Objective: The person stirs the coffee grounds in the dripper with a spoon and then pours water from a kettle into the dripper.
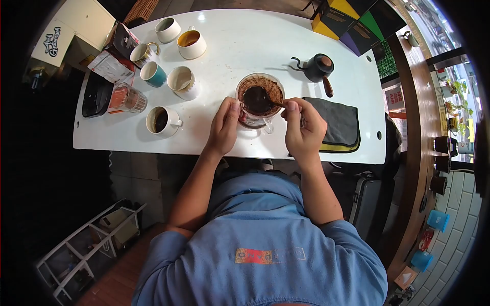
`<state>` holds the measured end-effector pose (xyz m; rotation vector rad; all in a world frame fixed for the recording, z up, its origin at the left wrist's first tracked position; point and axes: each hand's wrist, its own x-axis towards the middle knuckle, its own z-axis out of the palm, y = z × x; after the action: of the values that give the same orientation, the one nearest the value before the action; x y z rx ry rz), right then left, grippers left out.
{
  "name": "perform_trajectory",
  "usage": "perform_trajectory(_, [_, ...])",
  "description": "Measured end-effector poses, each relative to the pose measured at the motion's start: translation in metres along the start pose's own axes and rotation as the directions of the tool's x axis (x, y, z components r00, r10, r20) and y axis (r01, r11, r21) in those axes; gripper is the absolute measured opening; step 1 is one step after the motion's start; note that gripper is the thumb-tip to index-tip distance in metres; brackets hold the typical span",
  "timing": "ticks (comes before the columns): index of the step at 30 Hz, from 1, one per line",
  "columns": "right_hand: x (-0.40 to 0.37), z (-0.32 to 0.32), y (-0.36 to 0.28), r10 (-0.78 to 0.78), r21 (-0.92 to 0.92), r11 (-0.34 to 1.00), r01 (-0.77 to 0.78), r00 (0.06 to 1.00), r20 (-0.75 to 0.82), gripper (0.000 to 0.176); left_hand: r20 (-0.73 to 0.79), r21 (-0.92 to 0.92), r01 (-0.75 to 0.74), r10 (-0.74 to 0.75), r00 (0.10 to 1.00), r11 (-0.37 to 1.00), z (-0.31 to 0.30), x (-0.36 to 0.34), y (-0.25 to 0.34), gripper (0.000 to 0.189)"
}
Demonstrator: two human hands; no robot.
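A clear coffee dripper (239,91) holds dark, wet coffee grounds (256,100), with more grounds clinging to its inner wall. It sits on a glass vessel with a handle (269,127) near the table's front edge. My left hand (224,125) closes round the dripper's left side. In my right hand (305,126), thumb and fingers pinch the handle of a brown wooden-looking spoon (276,104). The spoon's tip reaches into the grounds, so its end is hidden.
Right of the dripper lie a folded grey cloth (334,122) and a black gooseneck kettle (319,67). Several cups stand to the left, among them a white cup of dark coffee (162,121) and a teal cup (153,74). A ribbed glass (127,98) lies beyond them.
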<state>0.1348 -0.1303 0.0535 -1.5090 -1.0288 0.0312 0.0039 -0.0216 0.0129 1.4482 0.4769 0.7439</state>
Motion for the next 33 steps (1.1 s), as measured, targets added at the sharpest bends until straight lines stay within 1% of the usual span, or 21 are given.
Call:
perform_trajectory(1, [-0.003,0.002,0.003,0.12,0.103,0.988,-0.114,0.992,-0.049,0.011,0.002,0.0,0.0,0.0,1.0,1.0,0.0,0.0,-0.001,0.028])
perform_trajectory(2, [-0.005,0.003,0.006,0.176,0.196,0.967,-0.164,0.983,-0.046,0.017,0.001,-0.005,0.002,-0.002,1.0,1.0,0.0,0.001,-0.002,0.028])
perform_trajectory(3, [-0.005,0.003,0.005,0.178,0.194,0.967,-0.165,0.983,-0.048,0.017,0.0,-0.011,0.004,-0.004,1.0,1.0,0.0,0.001,-0.003,0.028])
perform_trajectory(5, [-0.005,0.002,0.002,0.324,0.362,0.89,-0.276,0.943,-0.08,0.02,0.005,-0.007,0.003,-0.002,1.0,1.0,-0.001,0.0,-0.002,0.028])
perform_trajectory(7, [-0.006,0.0,-0.002,0.319,0.361,0.892,-0.271,0.944,-0.079,0.021,0.011,-0.004,0.0,0.0,1.0,1.0,-0.002,0.001,-0.003,0.028])
perform_trajectory(10, [-0.009,-0.004,-0.007,0.258,0.38,0.902,-0.205,0.962,-0.093,0.02,0.028,0.0,0.004,-0.004,1.0,1.0,-0.004,0.001,-0.004,0.028])
perform_trajectory(11, [-0.01,-0.005,-0.01,0.258,0.378,0.903,-0.204,0.961,-0.099,0.02,0.033,-0.01,0.003,-0.003,0.999,1.0,-0.005,0.002,-0.004,0.028])
perform_trajectory(13, [-0.011,-0.008,-0.015,0.148,0.331,0.936,-0.117,0.986,-0.072,0.018,0.048,-0.021,0.002,-0.001,0.999,1.0,-0.005,0.002,-0.004,0.027])
perform_trajectory(14, [-0.012,-0.008,-0.018,0.136,0.31,0.945,-0.107,0.988,-0.075,0.014,0.056,-0.02,0.005,-0.004,0.998,1.0,-0.006,0.003,-0.002,0.027])
perform_trajectory(15, [-0.014,-0.009,-0.017,0.136,0.305,0.946,-0.105,0.987,-0.082,0.014,0.063,-0.019,0.008,-0.007,0.998,1.0,-0.006,0.003,-0.002,0.027])
perform_trajectory(17, [-0.017,-0.009,-0.014,0.047,0.164,0.986,-0.036,0.997,-0.064,0.01,0.08,-0.013,0.008,-0.007,0.997,1.0,-0.008,0.004,-0.001,0.027])
perform_trajectory(19, [-0.018,-0.007,-0.016,0.068,0.138,0.989,-0.058,0.995,-0.073,0.008,0.097,-0.007,0.009,-0.008,0.995,1.0,-0.01,0.005,-0.001,0.027])
perform_trajectory(21, [-0.018,-0.005,-0.013,0.012,0.05,0.999,-0.01,0.999,-0.039,0.007,0.105,-0.015,0.015,-0.013,0.994,1.0,-0.011,0.006,-0.003,0.026])
perform_trajectory(22, [-0.016,-0.007,-0.018,-0.016,-0.053,0.998,0.016,1.0,0.008,0.006,0.114,-0.018,0.016,-0.014,0.993,1.0,-0.012,0.007,-0.003,0.026])
perform_trajectory(25, [-0.015,-0.004,-0.021,-0.013,-0.096,0.995,0.014,1.0,0.007,0.007,0.127,-0.045,0.032,-0.026,0.992,0.998,-0.013,0.008,-0.004,0.027])
perform_trajectory(26, [-0.016,-0.003,-0.021,-0.012,-0.101,0.995,0.013,1.0,0.005,0.007,0.131,-0.038,0.032,-0.027,0.991,0.999,-0.014,0.009,-0.005,0.027])
perform_trajectory(28, [-0.016,-0.002,-0.021,0.047,0.015,0.999,-0.046,0.996,-0.074,0.008,0.136,-0.033,0.033,-0.028,0.99,0.999,-0.015,0.009,-0.004,0.027])
perform_trajectory(31, [-0.014,-0.002,-0.023,0.057,0.051,0.997,-0.051,0.991,-0.121,0.008,0.154,-0.02,0.029,-0.026,0.988,0.999,-0.016,0.01,-0.001,0.026])
perform_trajectory(33, [-0.012,-0.004,-0.022,0.053,0.028,0.998,-0.05,0.991,-0.12,0.008,0.151,-0.05,0.017,-0.009,0.988,0.999,-0.016,0.01,-0.004,0.026])
